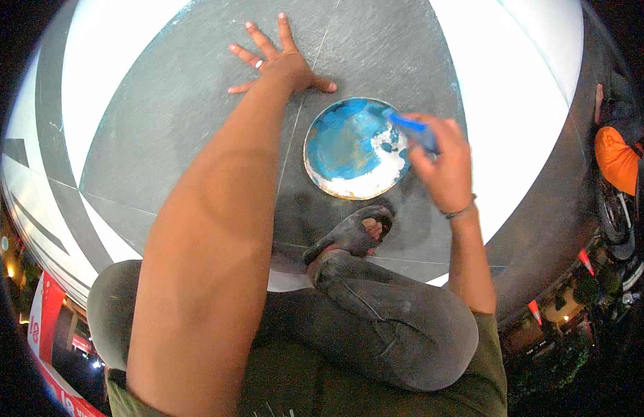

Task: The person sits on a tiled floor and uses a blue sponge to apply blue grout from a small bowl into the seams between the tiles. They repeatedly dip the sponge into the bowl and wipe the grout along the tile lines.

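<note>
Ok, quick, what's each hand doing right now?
Left hand: open, fingers spread on the dark floor.
Right hand: closed around a blurry blue tool; exactly what kind, I can't tell.

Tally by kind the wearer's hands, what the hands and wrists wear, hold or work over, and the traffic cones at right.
Left hand and right hand: 2
Ring: 1
Dark wristband: 1
Blue handheld tool, blurred: 1
Paint-smeared disc: 1
Orange-and-white traffic cones: 2
Total: 8

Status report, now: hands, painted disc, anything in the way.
Left hand spread on grey ground. Right hand holding blue tool over disc. Disc smeared blue and white. Sandaled foot close by its near rim.
</note>
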A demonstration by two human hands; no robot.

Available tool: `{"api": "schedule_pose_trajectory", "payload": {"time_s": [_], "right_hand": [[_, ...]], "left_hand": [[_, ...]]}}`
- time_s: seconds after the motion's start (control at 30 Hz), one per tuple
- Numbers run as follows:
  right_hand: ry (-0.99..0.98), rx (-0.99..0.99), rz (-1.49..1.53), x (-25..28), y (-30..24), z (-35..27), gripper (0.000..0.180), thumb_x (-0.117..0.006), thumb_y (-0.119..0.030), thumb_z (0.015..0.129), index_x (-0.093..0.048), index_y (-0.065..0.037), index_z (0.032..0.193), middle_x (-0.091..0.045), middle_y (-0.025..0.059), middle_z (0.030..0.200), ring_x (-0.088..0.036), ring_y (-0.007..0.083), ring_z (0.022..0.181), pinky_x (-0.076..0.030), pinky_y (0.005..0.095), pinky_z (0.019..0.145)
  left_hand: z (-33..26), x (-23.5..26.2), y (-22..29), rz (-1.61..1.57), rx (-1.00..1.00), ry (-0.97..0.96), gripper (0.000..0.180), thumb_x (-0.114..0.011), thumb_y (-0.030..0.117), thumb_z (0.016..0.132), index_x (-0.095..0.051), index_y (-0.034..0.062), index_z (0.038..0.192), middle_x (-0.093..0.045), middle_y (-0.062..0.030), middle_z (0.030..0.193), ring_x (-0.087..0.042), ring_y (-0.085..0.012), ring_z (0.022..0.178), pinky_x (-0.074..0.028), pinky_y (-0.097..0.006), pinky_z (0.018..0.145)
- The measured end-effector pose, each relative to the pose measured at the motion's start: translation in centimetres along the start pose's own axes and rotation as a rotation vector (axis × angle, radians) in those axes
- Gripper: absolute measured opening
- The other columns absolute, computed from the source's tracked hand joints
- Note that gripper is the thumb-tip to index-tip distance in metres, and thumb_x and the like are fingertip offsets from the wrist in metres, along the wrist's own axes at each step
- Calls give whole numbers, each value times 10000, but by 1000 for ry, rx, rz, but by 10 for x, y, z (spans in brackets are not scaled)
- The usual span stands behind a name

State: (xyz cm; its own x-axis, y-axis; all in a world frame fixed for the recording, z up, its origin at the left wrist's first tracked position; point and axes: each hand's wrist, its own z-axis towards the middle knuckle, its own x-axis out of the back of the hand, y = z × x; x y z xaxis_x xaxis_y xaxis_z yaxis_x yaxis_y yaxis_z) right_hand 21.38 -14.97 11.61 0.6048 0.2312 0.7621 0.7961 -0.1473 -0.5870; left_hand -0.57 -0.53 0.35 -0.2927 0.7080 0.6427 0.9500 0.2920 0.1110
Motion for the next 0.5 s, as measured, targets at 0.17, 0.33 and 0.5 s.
{"api": "schedule_pose_trajectory", "payload": {"time_s": [0.17, 0.33, 0.5], "right_hand": [[-25, 279, 31, -62, -14, -24, 443, -731, -38, 759, -699, -113, 1194, -714, 64, 1171, -610, 310, 966, -529, 422, 902], [49, 293, -24, -102, -19, -23, 456, -737, -39, 742, -698, -113, 1190, -720, 27, 1159, -605, 277, 968, -526, 386, 897], [125, 387, -72, -126, -17, -12, 419, -728, -59, 753, -709, -129, 1166, -721, 19, 1139, -595, 273, 939, -531, 387, 853]], "left_hand": [[17, -11, -14, 81, -155, 128, 1728, -898, 801, 448, 240, 244, 1623, 315, -404, 1578, 337, -669, 1381, -12, -911, 999], [28, -4, -37, 54, -397, 62, 1734, -827, 882, 447, 136, 65, 1636, 266, -541, 1489, 349, -685, 1358, 132, -883, 967], [16, -12, -53, 37, -529, -5, 1712, -840, 878, 410, 63, 142, 1665, 280, -471, 1544, 327, -669, 1387, 101, -918, 939]]}}
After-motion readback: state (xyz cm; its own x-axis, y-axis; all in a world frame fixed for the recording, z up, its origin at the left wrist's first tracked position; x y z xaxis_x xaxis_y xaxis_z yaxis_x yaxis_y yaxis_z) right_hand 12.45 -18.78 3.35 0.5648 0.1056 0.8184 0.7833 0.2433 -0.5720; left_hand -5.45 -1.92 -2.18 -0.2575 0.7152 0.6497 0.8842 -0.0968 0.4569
